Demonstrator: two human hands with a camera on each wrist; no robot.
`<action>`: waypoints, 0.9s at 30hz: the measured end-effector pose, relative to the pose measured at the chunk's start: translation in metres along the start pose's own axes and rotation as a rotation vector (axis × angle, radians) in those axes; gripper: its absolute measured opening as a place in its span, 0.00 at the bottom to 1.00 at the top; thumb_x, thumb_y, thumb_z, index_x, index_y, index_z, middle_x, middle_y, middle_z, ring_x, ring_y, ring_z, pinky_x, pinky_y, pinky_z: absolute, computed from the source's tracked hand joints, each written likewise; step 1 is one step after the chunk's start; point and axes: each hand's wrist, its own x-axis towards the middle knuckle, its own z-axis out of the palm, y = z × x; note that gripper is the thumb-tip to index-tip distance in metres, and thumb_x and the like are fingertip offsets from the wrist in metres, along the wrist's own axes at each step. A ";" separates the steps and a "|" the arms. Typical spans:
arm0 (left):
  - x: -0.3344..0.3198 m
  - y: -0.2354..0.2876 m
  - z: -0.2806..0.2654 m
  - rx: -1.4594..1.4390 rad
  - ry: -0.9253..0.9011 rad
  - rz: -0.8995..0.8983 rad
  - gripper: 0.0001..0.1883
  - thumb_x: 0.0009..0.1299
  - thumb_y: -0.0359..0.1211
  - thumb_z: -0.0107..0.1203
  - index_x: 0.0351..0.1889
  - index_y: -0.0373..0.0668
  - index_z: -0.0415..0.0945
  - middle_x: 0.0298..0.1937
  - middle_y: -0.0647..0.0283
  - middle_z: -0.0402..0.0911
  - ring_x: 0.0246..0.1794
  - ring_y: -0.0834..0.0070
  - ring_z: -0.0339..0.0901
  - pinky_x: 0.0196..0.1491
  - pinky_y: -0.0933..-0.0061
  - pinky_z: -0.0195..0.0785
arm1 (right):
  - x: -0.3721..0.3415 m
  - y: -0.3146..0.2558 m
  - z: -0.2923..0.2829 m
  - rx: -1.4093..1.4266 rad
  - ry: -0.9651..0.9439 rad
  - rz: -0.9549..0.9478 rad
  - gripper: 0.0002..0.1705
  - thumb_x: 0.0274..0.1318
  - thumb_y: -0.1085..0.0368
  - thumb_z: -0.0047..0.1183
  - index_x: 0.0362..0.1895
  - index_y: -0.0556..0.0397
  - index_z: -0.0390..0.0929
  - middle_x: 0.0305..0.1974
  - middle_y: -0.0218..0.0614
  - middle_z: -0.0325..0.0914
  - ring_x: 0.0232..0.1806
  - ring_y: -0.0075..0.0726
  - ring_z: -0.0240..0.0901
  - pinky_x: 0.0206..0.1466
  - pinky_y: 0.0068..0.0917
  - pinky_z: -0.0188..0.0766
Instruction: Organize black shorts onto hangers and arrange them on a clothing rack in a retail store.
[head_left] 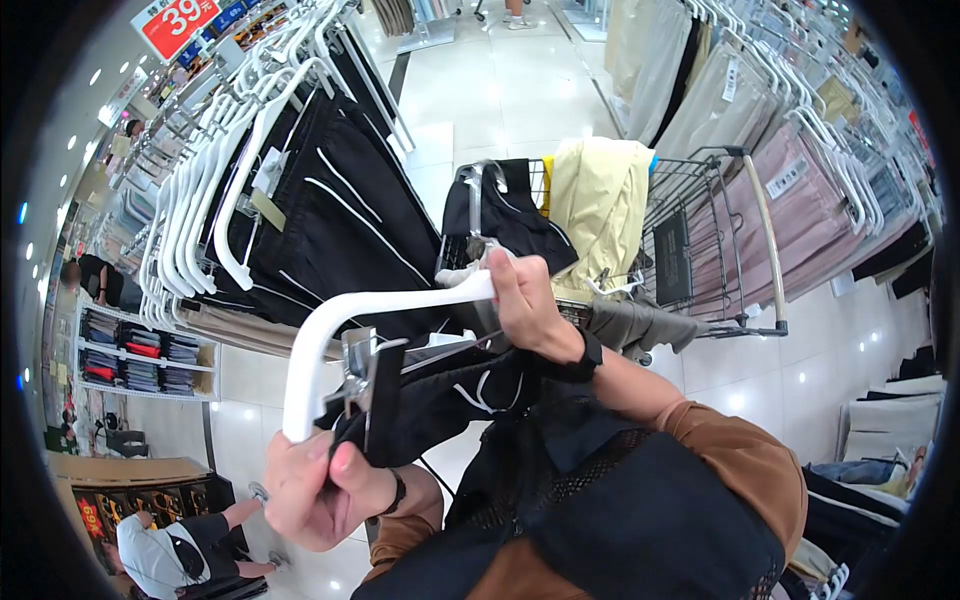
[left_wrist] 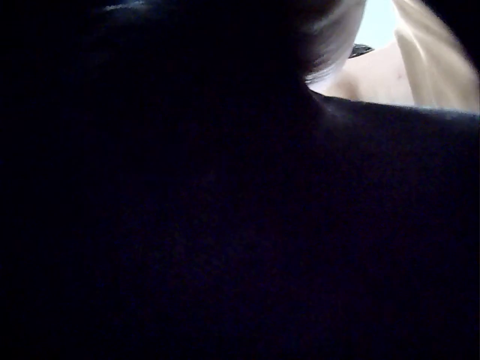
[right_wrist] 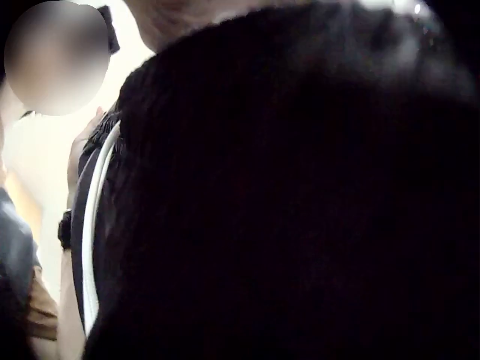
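Note:
A white clothes hanger [head_left: 325,330] is held out in front of the body, tilted, between both hands. My left hand [head_left: 325,495] grips its lower left end, thumb beside the metal clip [head_left: 360,370]. My right hand [head_left: 530,310] grips the other end, thumb on top. Black trousers [head_left: 455,385] with white lines hang below the hanger and bunch up against the body. Dark cloth fills most of the left wrist view. In the right wrist view, black fabric [right_wrist: 262,210] with a white stripe [right_wrist: 94,232] covers nearly everything.
A wire shopping cart [head_left: 715,180] stands ahead, holding a pale yellow garment [head_left: 600,200] and a black garment [head_left: 510,220]. Black trousers [head_left: 330,200] on white hangers fill a rack at left; pink trousers [head_left: 800,210] hang at right. Another person [head_left: 170,555] is at lower left.

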 end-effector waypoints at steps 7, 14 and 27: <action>-0.005 -0.001 0.013 0.262 0.282 -0.124 0.25 0.62 0.45 0.67 0.33 0.35 0.65 0.24 0.56 0.73 0.23 0.71 0.73 0.28 0.74 0.67 | 0.141 -0.021 0.047 0.087 0.096 -0.501 0.32 0.68 0.58 0.43 0.09 0.56 0.63 0.08 0.44 0.59 0.09 0.46 0.56 0.17 0.40 0.48; -0.030 -0.030 0.036 0.432 0.266 -0.446 0.28 0.60 0.36 0.66 0.50 0.29 0.66 0.43 0.57 0.67 0.42 0.71 0.68 0.41 0.74 0.75 | 0.236 -0.018 0.102 0.139 -0.107 -0.795 0.33 0.66 0.55 0.46 0.06 0.53 0.62 0.07 0.41 0.59 0.09 0.45 0.60 0.16 0.35 0.55; -0.044 -0.102 0.032 0.236 0.126 -0.480 0.37 0.53 0.25 0.56 0.64 0.26 0.61 0.60 0.44 0.67 0.61 0.54 0.66 0.64 0.58 0.58 | 0.321 -0.011 0.145 0.178 -0.212 -0.811 0.37 0.67 0.49 0.44 0.05 0.53 0.61 0.05 0.37 0.56 0.07 0.41 0.54 0.14 0.34 0.48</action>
